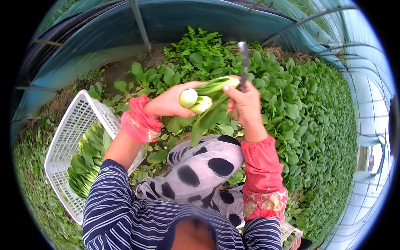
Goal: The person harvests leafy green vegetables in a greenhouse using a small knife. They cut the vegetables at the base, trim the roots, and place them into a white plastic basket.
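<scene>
My left hand (168,101) grips heads of bok choy (188,98), two pale rounded bases showing at the thumb side. In my right hand (250,104) is a knife (244,59), its blade pointing up and away from me. The thumb and fingers of that same hand also pinch another bok choy (232,82) by its pale base, beside the knife. Its stalks run left towards my left hand, and green leaves hang below, partly blurred. Both hands are above my bent knee (203,168), over the planted bed.
A white plastic crate (70,125) stands tilted at my left, with stacked bok choy (89,159) inside. Dense leafy greens (312,125) grow at my right. Ahead are feathery green plants (203,47) and a plastic greenhouse wall (200,22). Part of another crate (290,231) shows at lower right.
</scene>
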`<state>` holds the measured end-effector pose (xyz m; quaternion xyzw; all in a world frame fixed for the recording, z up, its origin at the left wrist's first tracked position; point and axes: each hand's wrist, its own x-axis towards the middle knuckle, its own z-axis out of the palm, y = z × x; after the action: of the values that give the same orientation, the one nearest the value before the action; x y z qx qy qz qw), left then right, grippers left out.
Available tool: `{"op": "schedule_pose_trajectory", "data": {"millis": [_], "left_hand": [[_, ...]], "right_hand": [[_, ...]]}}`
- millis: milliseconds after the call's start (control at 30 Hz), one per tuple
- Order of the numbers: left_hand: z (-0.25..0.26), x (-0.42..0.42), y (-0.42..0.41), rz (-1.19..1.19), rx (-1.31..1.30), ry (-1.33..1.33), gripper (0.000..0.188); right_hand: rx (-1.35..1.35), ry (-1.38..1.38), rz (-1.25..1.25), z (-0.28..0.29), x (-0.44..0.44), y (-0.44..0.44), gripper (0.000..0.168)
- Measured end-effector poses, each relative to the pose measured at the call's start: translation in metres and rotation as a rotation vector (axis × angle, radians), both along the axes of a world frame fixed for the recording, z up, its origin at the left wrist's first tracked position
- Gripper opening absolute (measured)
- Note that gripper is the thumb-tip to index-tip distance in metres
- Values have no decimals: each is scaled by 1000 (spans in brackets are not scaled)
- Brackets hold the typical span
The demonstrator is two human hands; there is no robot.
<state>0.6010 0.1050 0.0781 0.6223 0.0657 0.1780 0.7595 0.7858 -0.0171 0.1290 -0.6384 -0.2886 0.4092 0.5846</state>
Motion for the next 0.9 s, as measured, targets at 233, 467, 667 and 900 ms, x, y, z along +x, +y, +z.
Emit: {"op": "schedule_pose_trajectory", "data": {"millis": [233, 467, 667, 900], "left_hand": [[-5, -21, -40, 312, -26, -147, 69], [-13, -23, -60, 587, 107, -376, 62], [-8, -55, -70, 651, -258, -335, 62], [0, -86, -73, 809, -262, -370, 68]], "right_hand": [[-121, -287, 272, 17, -21, -17, 46], [96, -80, 233, 7, -62, -15, 41], [82, -138, 358, 6, -88, 6, 40], [64, -109, 427, 9, -135, 30, 40]]}}
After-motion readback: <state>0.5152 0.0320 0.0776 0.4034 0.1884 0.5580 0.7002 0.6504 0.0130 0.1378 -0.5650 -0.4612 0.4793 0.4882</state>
